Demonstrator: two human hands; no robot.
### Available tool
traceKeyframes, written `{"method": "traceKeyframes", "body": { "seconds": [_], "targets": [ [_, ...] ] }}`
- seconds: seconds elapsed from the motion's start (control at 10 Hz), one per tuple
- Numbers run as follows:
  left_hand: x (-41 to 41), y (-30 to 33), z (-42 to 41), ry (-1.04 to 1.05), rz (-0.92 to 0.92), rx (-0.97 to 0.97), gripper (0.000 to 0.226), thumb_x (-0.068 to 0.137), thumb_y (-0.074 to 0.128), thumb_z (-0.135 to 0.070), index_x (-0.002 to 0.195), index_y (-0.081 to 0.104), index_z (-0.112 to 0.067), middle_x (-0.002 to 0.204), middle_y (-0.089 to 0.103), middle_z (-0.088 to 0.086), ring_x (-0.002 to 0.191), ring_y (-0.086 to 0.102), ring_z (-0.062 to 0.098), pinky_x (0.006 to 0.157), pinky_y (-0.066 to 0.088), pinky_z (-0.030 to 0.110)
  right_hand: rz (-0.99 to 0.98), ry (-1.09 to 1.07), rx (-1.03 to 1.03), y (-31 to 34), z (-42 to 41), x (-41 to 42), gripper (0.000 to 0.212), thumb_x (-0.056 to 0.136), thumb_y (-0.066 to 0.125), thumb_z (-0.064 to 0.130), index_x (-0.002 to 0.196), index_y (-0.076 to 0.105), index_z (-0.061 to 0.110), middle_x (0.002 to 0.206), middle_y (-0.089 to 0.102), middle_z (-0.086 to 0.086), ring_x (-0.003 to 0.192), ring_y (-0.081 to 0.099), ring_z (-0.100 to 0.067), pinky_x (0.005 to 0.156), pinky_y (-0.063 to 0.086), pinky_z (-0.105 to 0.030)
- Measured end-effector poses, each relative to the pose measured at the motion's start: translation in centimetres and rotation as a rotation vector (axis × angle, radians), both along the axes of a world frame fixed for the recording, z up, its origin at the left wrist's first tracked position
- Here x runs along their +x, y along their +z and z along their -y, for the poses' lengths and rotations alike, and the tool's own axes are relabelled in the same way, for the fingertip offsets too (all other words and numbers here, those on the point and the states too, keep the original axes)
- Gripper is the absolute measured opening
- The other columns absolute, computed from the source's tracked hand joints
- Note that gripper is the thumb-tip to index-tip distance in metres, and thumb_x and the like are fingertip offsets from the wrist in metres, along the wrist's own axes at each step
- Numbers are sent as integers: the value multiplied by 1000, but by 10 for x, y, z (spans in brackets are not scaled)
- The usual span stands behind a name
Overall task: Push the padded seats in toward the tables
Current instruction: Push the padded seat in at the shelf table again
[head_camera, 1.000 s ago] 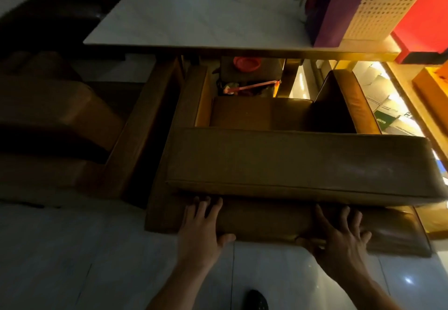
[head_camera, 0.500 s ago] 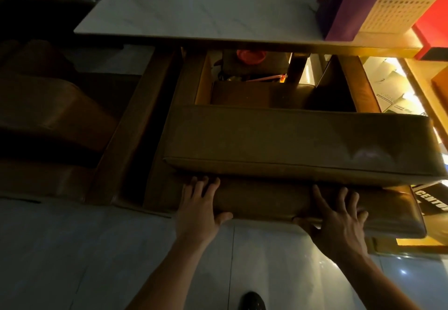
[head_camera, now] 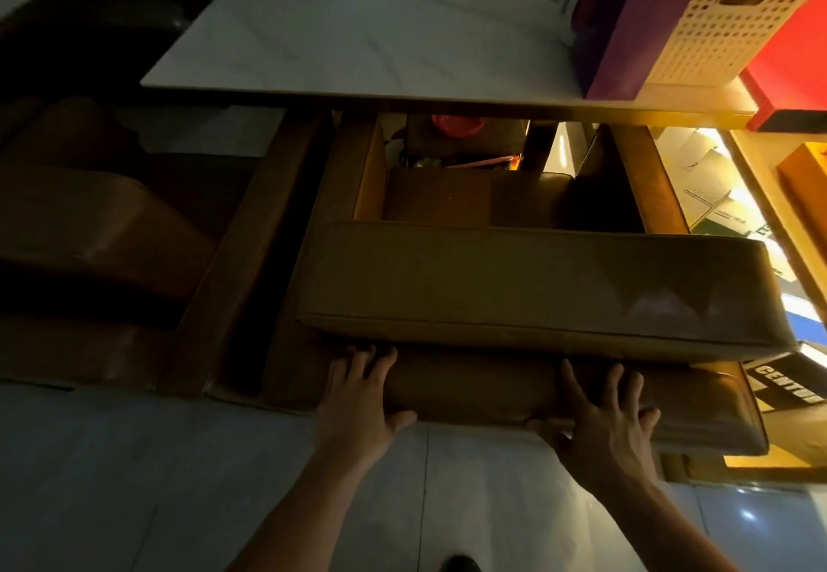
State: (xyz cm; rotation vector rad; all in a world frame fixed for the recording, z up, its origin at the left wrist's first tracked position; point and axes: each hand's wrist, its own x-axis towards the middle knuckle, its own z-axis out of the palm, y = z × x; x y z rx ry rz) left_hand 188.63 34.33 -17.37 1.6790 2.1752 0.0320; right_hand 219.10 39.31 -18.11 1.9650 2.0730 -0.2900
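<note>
Both hands lie flat against the back of the padded seat (head_camera: 528, 285), low down on its rear panel near the floor. On the left hand (head_camera: 358, 397) the fingers are spread and straight, their tips just under the overhanging edge of the backrest cushion, and the thumb points right along the panel's lower edge. On the right hand (head_camera: 604, 419) the fingers are likewise splayed wide and pressed to the brown upholstery, with the thumb hooked at the bottom edge; neither hand curls round anything. The seat is a brown armchair seen from behind and above, with its front end tucked under the near edge of the white marble surface (head_camera: 380, 30), so its cushion shows only partly below the tabletop. A purple bag (head_camera: 626, 30) and a white perforated basket (head_camera: 716, 30) stand at the right end of that surface. A second brown seat (head_camera: 89, 236) sits to the left, in shadow, just beside the first. Pale floor tiles (head_camera: 156, 482) run under the forearms.
</note>
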Motion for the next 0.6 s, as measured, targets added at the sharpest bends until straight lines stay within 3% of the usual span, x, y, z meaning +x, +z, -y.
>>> {"method": "traceKeyframes", "body": {
  "seconds": [0.1, 0.3, 0.4, 0.5, 0.6],
  "targets": [
    [-6, 11, -4, -23, 15, -79, 80, 87, 56, -64, 152, 13, -44, 158, 18, -9, 145, 11, 22, 109, 40, 42, -12, 17, -7, 8, 2, 0, 101, 78, 29, 89, 158, -6, 38, 162, -8, -28, 146, -9, -54, 115, 20, -66],
    [-11, 31, -3, -74, 84, -233, 88, 86, 52, -70, 154, 4, -44, 164, -4, -12, 150, -7, 20, 112, 34, 50, -36, 44, -113, 29, 1, 6, 100, 81, 32, 87, 158, -8, 37, 164, -7, -22, 150, -4, -48, 117, 26, -58],
    [-17, 37, 9, -128, 101, -257, 85, 85, 48, -74, 154, 9, -43, 165, -6, -13, 151, -5, 19, 115, 29, 48, -113, 42, -142, 47, 8, 0, 93, 83, 40, 83, 159, 11, 37, 163, 16, -15, 148, 19, -38, 114, 36, -48],
    [-29, 53, 25, -142, 91, -276, 80, 87, 47, -73, 154, 15, -41, 165, 5, -10, 149, 11, 22, 112, 31, 45, -228, 8, -103, 60, 21, -5, 79, 84, 46, 78, 151, 34, 37, 148, 44, -2, 134, 44, -23, 102, 49, -36],
    [-49, 70, 47, -126, 95, -273, 82, 87, 48, -72, 154, 18, -38, 164, 14, -6, 148, 18, 22, 116, 26, 41, -292, -8, -97, 73, 41, -19, 74, 85, 50, 75, 148, 39, 38, 143, 51, 1, 128, 50, -19, 97, 51, -33]
  ]
}}
